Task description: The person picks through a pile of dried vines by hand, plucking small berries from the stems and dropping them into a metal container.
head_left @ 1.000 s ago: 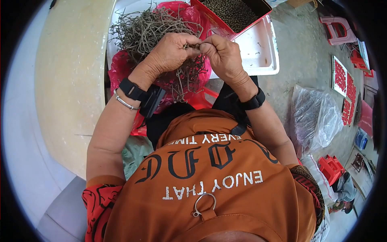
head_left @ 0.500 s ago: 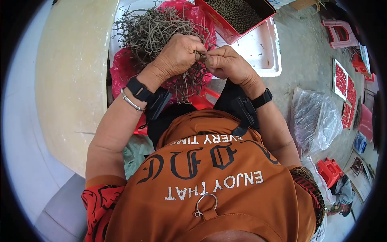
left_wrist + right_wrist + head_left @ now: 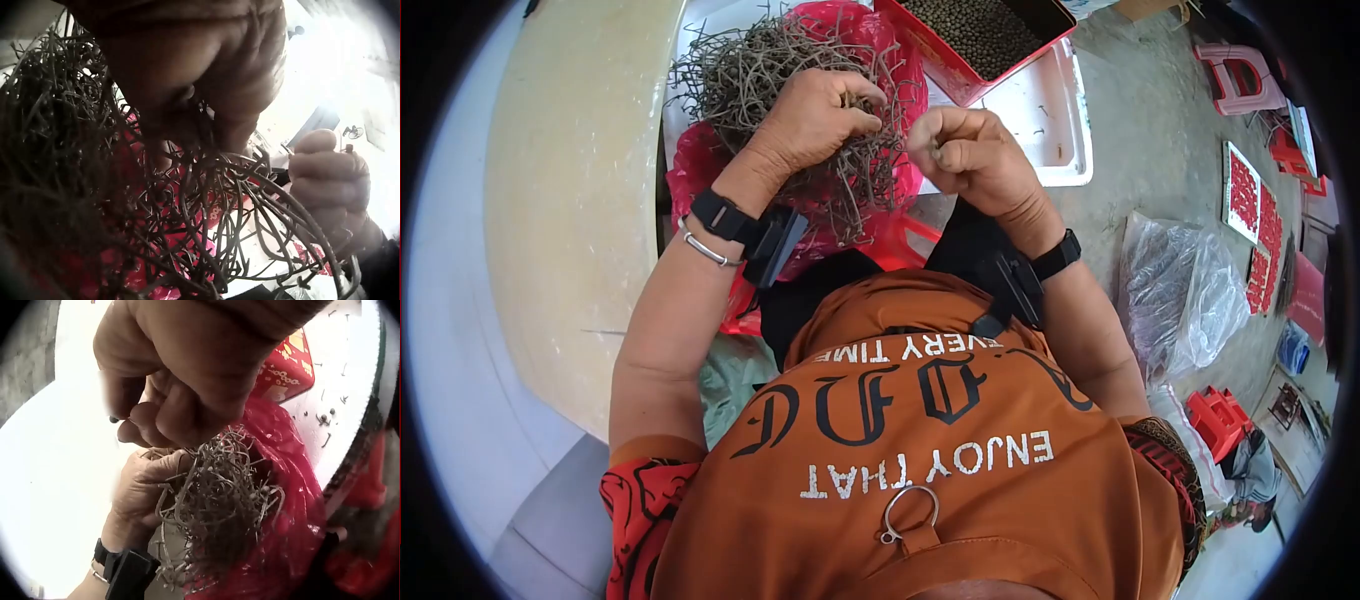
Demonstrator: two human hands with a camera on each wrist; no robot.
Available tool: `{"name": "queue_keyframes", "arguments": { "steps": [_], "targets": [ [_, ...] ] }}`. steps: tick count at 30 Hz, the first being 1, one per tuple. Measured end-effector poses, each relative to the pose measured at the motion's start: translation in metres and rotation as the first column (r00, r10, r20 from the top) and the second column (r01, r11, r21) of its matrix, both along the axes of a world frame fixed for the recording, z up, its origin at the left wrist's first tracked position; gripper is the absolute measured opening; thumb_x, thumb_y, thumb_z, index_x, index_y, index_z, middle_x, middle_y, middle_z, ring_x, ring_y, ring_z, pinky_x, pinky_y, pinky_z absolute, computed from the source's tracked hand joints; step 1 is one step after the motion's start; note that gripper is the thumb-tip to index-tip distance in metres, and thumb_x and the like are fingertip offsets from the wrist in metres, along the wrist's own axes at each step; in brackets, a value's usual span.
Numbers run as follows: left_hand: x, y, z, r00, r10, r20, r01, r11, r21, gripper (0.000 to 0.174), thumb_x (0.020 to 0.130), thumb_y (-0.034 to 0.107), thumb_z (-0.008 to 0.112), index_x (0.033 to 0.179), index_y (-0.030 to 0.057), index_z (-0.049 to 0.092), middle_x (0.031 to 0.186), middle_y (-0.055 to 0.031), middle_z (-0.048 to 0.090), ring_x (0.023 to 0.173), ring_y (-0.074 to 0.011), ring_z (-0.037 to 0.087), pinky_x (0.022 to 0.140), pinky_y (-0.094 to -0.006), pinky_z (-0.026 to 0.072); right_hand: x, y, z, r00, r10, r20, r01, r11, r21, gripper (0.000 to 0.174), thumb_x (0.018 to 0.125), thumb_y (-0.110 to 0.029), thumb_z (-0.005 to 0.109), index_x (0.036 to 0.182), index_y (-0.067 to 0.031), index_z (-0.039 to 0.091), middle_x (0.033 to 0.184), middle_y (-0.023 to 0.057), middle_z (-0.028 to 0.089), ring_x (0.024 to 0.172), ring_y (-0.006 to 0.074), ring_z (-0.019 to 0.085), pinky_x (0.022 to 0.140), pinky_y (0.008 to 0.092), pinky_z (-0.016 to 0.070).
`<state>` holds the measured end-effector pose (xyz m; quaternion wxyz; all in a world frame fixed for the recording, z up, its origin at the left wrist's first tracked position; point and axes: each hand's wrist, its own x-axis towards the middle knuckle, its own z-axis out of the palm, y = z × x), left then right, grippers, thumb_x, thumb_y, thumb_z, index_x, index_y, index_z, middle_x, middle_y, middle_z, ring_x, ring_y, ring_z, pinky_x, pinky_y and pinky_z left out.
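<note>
A tangled heap of dry, greyish-brown stems (image 3: 745, 75) lies on a pink plastic bag (image 3: 700, 175). My left hand (image 3: 815, 120) is at the heap's right side, its fingers and thumb curled round some stems; its fingertips are in shadow in the left wrist view. To the right, a short gap away, my right hand (image 3: 980, 160) is raised with the fingers bent in. Thumb and forefinger pinch a small dark bit, like a seed (image 3: 113, 419), which shows at the fingertips in the right wrist view.
A red tin (image 3: 945, 65) of small round greenish seeds (image 3: 975, 35) stands on a white foam tray (image 3: 1070, 125) behind my right hand. Stray seeds and stem bits dot the tray. A pale table (image 3: 580, 200) is at left; a clear plastic bag (image 3: 1175, 290) lies on the floor at right.
My hands were together at the fingertips and are now apart. The left has moved back leftward over the stems, while the right has ended a little lower and further right.
</note>
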<state>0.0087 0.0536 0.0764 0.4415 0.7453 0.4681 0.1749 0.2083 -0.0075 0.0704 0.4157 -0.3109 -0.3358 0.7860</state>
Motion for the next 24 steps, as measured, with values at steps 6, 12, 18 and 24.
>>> {"name": "queue_keyframes", "arguments": {
  "steps": [6, 12, 18, 24],
  "targets": [
    [0.006, 0.0, 0.0, 0.999, -0.036, 0.012, 0.035, 0.996, 0.084, 0.03, 0.066, 0.011, 0.067, 0.095, 0.0027, 0.064, 0.078, -0.0101, 0.065, 0.07, -0.0144, 0.06, 0.068, -0.0264, 0.0475, -0.005, 0.014, -0.003, 0.975, -0.066, 0.21, 0.063, 0.998, 0.021, 0.014, 0.076, -0.006, 0.054, 0.087, 0.0013, 0.059, 0.064, -0.0005, 0.051, 0.047, 0.005, 0.038, 0.04, 0.0182, 0.0265],
    [0.008, -0.002, 0.005, 0.989, -0.022, 0.145, 0.046, 0.986, -0.162, 0.032, 0.069, 0.001, 0.063, 0.1, -0.0015, 0.061, 0.08, -0.0026, 0.06, 0.074, -0.0098, 0.055, 0.069, -0.023, 0.045, -0.019, 0.016, -0.005, 0.87, -0.286, 0.401, 0.152, 0.931, 0.332, 0.018, 0.081, -0.01, 0.052, 0.093, 0.0016, 0.058, 0.066, -0.0016, 0.05, 0.054, 0.0044, 0.04, 0.042, 0.0174, 0.0273],
    [0.006, 0.0, 0.004, 0.97, 0.022, 0.242, 0.036, 0.972, -0.23, 0.04, 0.067, 0.001, 0.063, 0.107, 0.0006, 0.058, 0.074, -0.0013, 0.055, 0.066, -0.0088, 0.052, 0.06, -0.0222, 0.0437, -0.009, 0.014, 0.003, 0.963, -0.218, 0.156, 0.226, 0.973, -0.038, 0.022, 0.082, -0.008, 0.048, 0.098, 0.0036, 0.058, 0.071, 0.001, 0.053, 0.055, 0.0059, 0.041, 0.042, 0.0177, 0.028],
    [0.005, -0.001, 0.015, 0.981, -0.031, 0.194, 0.076, 0.97, -0.23, 0.045, 0.066, 0.004, 0.066, 0.11, 0.0026, 0.057, 0.076, -0.0018, 0.055, 0.069, -0.0097, 0.052, 0.064, -0.0229, 0.0443, -0.004, 0.01, 0.0, 0.968, -0.211, 0.138, 0.223, 0.972, -0.075, 0.024, 0.082, -0.004, 0.047, 0.103, 0.0042, 0.056, 0.075, 0.0034, 0.056, 0.051, 0.006, 0.04, 0.041, 0.0176, 0.0271]
  ]
}}
